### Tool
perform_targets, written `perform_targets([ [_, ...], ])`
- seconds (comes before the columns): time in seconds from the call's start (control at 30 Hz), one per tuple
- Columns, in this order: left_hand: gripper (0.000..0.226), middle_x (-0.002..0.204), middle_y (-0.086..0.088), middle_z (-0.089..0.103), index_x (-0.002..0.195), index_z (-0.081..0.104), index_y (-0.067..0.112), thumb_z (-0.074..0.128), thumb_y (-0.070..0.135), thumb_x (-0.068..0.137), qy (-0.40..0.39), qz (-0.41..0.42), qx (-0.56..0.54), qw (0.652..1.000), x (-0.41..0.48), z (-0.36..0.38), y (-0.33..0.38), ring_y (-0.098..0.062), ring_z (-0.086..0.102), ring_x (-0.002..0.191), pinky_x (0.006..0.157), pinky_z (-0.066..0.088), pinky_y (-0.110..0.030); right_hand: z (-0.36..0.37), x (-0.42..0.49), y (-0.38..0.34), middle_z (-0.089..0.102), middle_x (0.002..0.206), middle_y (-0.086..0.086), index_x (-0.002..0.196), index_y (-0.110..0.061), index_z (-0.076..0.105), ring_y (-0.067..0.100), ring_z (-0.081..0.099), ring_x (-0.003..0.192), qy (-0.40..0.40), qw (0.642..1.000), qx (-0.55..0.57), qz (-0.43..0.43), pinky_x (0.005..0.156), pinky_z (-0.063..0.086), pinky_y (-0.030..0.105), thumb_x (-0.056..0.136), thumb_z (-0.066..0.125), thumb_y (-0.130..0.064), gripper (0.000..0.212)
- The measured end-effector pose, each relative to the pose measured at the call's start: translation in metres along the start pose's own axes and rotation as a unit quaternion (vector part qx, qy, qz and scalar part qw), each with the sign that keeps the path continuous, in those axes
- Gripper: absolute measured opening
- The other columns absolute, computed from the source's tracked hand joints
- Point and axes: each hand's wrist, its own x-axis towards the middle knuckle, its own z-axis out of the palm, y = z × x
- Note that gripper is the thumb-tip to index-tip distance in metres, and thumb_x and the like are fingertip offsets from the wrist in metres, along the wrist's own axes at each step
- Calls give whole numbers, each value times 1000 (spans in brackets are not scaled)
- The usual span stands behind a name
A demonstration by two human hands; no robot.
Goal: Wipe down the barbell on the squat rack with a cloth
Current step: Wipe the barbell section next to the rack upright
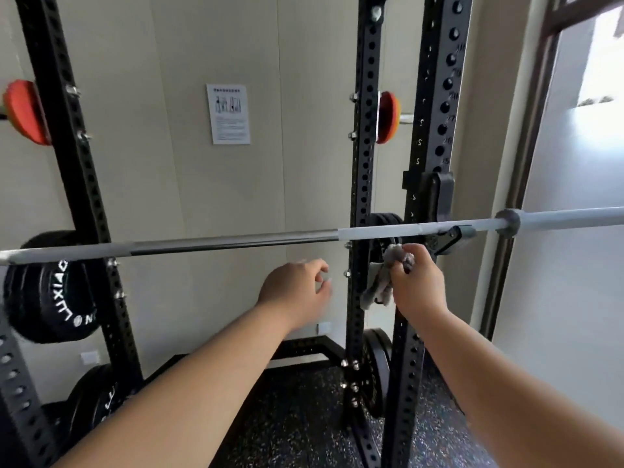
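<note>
Noted the fingers (414, 252) of the right hand (420, 285) curled tight round a crumpled grey cloth (380, 285), thumb closed over its top, loose end hanging below the fist. Logged the cloth just under the long steel barbell (236, 240), close beside the black hooked bar rest (450, 235). Could not tell for certain whether the cloth's top touched the shaft, as the view was blurred there.

Recorded the left hand (297, 288) raised below the middle of the shaft, fingers (320, 267) loosely bent and apart, gripping nothing, clear of the bar.

Found the barbell lying level across the black perforated steel squat rack (363, 163), its right part seated in the bar rest on the nearer upright, collar and pale sleeve (557, 218) reaching out past it to the right.

Logged a black round weight plate with white lettering (50, 298) stored low on the left, behind the bar's left end. Logged orange-red plates (27, 111) higher up on pegs at both sides. Saw a white printed paper notice (228, 113) on the pale wall panel behind, and dark speckled rubber flooring (304, 417) beneath the rack.
</note>
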Motion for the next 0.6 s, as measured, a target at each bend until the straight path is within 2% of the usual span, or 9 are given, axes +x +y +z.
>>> perform_targets([
  [0.07,30,112,7,72,121,68,24,56,36,96,56,36,4,998,32,5,-4,-17,64,93,79,47,-29,8,28,-6,67,106,-5,113,-28,65,17,65,97,23,999,8,-26,82,53,33,97,55,-15,22],
  [0.13,28,113,3,71,118,69,21,59,31,94,92,72,18,993,63,11,-8,-21,64,102,88,49,-34,17,54,-10,65,120,-1,121,-25,66,20,60,112,42,998,-20,-52,98,49,37,98,56,-17,27],
  [0.27,30,115,4,66,118,65,21,56,36,93,116,90,67,987,115,25,-13,-22,59,107,92,45,-38,29,92,-12,55,131,0,138,-22,59,16,54,108,32,994,-54,-85,92,41,27,100,55,-14,39],
  [0.33,34,120,4,65,122,64,22,53,41,95,107,81,87,987,135,33,-15,-22,59,111,94,44,-39,37,104,-6,51,136,-4,145,-25,52,14,52,112,-5,990,-75,-120,97,46,30,100,58,-17,46],
  [0.4,37,117,3,68,120,64,23,45,47,99,96,64,118,986,148,42,-12,-24,62,106,87,45,-39,45,112,6,52,137,-4,148,-25,49,18,50,119,-39,977,-114,-176,103,43,33,97,63,-19,52],
  [0.43,38,111,1,71,115,65,24,39,49,102,96,54,147,983,152,47,-9,-26,65,100,80,45,-38,48,116,12,55,134,-3,146,-24,51,21,50,120,-42,962,-148,-224,105,41,36,96,64,-21,52],
  [0.5,48,94,-2,73,100,66,24,27,52,105,87,31,216,972,159,56,-6,-30,68,83,66,40,-35,52,126,25,60,126,-5,139,-24,58,24,53,120,-20,911,-232,-340,105,38,42,93,65,-28,46],
  [0.6,60,71,-3,70,82,68,21,19,49,102,86,6,262,961,161,63,-4,-31,65,60,54,33,-30,52,147,40,63,121,-7,131,-25,66,25,57,116,-21,855,-265,-446,102,43,43,98,61,-34,35],
])
